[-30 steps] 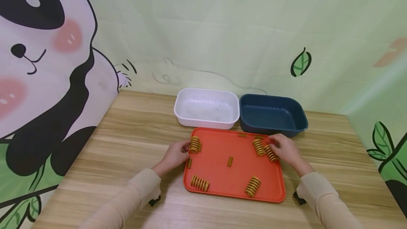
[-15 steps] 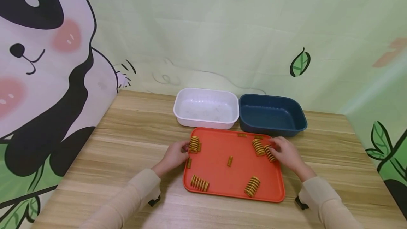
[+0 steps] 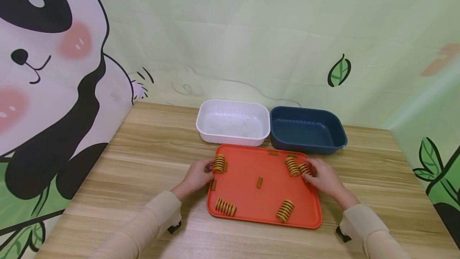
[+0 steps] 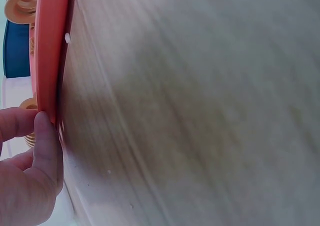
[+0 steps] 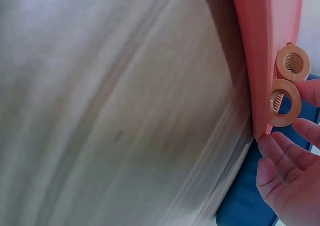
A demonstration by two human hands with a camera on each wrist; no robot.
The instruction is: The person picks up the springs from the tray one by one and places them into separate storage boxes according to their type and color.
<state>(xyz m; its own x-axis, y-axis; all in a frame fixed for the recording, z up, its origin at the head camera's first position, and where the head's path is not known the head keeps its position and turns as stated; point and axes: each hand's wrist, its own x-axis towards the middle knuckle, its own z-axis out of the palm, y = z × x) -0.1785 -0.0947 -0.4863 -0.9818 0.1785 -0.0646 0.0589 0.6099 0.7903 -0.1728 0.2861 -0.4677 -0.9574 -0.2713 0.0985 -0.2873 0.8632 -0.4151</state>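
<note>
A red tray (image 3: 244, 199) lies on the table with several large brass-coloured coil springs and several small ones. My left hand (image 3: 197, 176) pinches the tray's left edge between thumb and fingers, beside an upright-looking large spring (image 3: 219, 164). In the left wrist view the thumb and fingers of the left hand (image 4: 30, 171) meet at the rim. My right hand (image 3: 325, 177) is at the tray's far right corner, thumb and forefinger around a large spring (image 3: 304, 170). The right wrist view shows that spring's ring end (image 5: 295, 108) between the fingers; another large spring (image 3: 292, 166) lies against it.
Behind the tray stand a white bin (image 3: 233, 139) and a dark blue bin (image 3: 305, 145), side by side. Large springs lie near the tray's front left (image 3: 225, 207) and front right. A small spring (image 3: 259, 182) lies mid-tray. A printed cloth backdrop (image 3: 215, 51) rises behind the table.
My right hand has shifted slightly toward me, its thumb and forefinger coming around the spring at the tray's right side. The left hand and the tray have stayed in place.
</note>
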